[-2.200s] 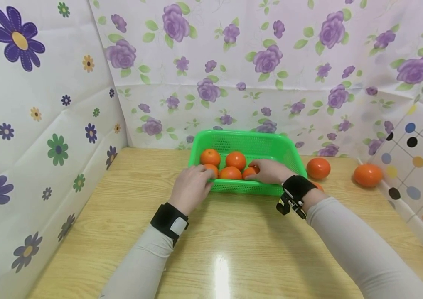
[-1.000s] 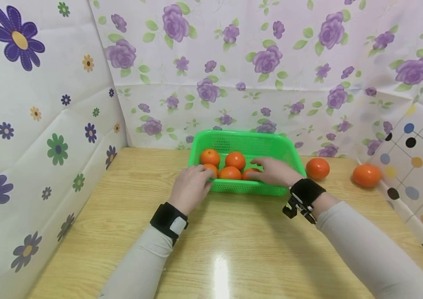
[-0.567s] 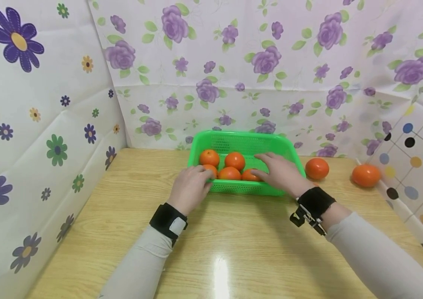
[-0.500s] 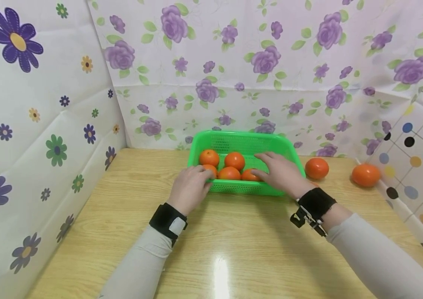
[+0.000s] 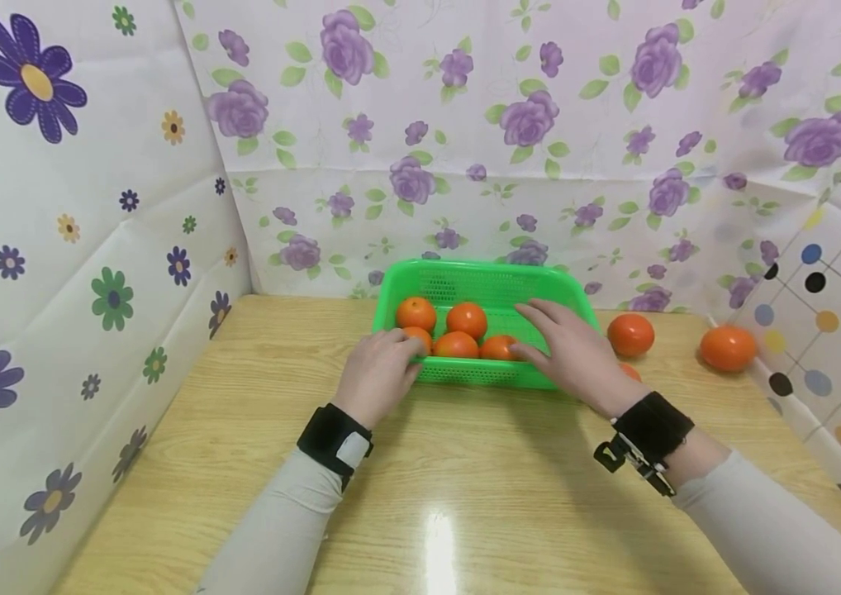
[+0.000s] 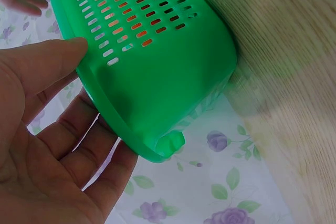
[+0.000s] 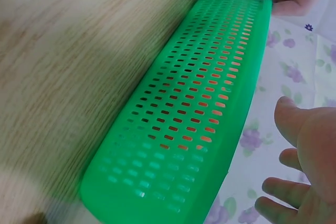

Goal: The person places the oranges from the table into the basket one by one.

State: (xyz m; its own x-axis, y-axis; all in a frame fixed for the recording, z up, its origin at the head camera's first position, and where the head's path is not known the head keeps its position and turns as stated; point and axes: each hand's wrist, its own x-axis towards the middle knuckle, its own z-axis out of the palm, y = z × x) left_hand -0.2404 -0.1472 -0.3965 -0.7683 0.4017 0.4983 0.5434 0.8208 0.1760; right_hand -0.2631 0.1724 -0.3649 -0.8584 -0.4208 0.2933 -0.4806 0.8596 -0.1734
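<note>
A green perforated plastic basket [image 5: 480,373] stands on the table, with several round orange-red fruits [image 5: 467,321] in its left and middle part. My left hand [image 5: 376,372] holds the front left rim; in the left wrist view the thumb lies on the basket's outer wall [image 6: 168,72] and the fingers reach over the rim's inside. Spread and relaxed, my right hand [image 5: 577,355] hovers over the basket's right end. Its thumb is beside the front right fruit [image 5: 498,347]. In the right wrist view the right hand [image 7: 312,156] holds nothing.
Right of the basket, a fruit [image 5: 631,335] lies near the wall and a second fruit [image 5: 728,348] farther right. A third fruit [image 5: 629,372] is partly hidden behind the right hand. Patterned sheets cover the walls behind and at both sides of the wooden table [image 5: 420,471].
The right hand has let go of the front right fruit in the basket, spread its fingers and drawn back to the right. The left hand has stayed on the rim.
</note>
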